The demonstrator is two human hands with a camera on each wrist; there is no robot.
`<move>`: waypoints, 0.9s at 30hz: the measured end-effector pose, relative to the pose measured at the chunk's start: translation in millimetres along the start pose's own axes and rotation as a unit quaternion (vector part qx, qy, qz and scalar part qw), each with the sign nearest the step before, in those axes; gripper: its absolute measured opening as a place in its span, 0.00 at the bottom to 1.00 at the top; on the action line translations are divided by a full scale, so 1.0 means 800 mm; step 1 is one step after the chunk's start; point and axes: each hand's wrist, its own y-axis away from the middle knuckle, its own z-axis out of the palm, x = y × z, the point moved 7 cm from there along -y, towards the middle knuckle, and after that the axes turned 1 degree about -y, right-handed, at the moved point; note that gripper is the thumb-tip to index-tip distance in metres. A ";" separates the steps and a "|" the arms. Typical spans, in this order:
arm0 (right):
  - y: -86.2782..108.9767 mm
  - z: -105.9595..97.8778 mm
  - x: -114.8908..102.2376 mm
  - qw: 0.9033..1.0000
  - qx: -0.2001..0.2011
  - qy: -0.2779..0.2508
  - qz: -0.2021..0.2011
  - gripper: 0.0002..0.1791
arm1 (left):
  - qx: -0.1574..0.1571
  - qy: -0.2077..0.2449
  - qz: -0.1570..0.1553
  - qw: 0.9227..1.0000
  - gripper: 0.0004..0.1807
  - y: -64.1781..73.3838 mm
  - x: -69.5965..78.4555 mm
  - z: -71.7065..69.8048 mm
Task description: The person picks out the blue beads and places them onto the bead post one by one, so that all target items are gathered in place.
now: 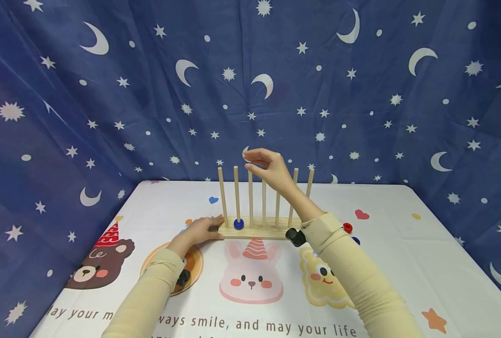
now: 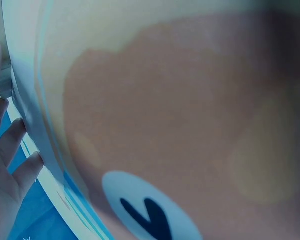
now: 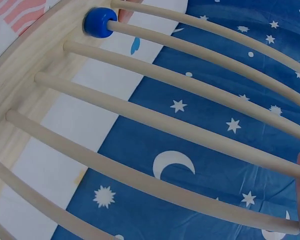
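A wooden peg rack [image 1: 254, 232] stands on the table, several upright rods rising from its base. Low on the second rod from the left sits a blue bead [image 1: 239, 224], also seen in the right wrist view as a blue bead [image 3: 99, 22]. My left hand [image 1: 199, 231] grips the left end of the base, thumb at the front edge and fingers behind. Raised at the rod tops, my right hand [image 1: 271, 168] has its thumb and fingers apart, and no bead shows between them. Its fingertips are close over the third rod [image 1: 251, 199].
To the right of the rack, partly behind my right sleeve, lie a red bead [image 1: 347, 228] and a dark blue bead [image 1: 356, 241]. A white printed tablecloth [image 1: 381, 281] covers the table. Behind it hangs a blue curtain [image 1: 250, 56] with moons and stars.
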 end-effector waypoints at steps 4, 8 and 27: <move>0.002 -0.002 -0.004 1.000 0.002 0.002 -0.007 0.17 | 0.001 0.004 -0.001 1.000 0.34 0.003 0.001 -0.001; 0.004 -0.007 -0.013 1.000 0.005 -0.003 -0.019 0.17 | 0.003 -0.002 -0.005 1.000 0.34 0.004 0.000 0.000; 0.039 -0.042 -0.028 0.998 0.025 0.000 -0.051 0.18 | 0.002 -0.004 -0.005 1.000 0.35 -0.001 0.001 -0.003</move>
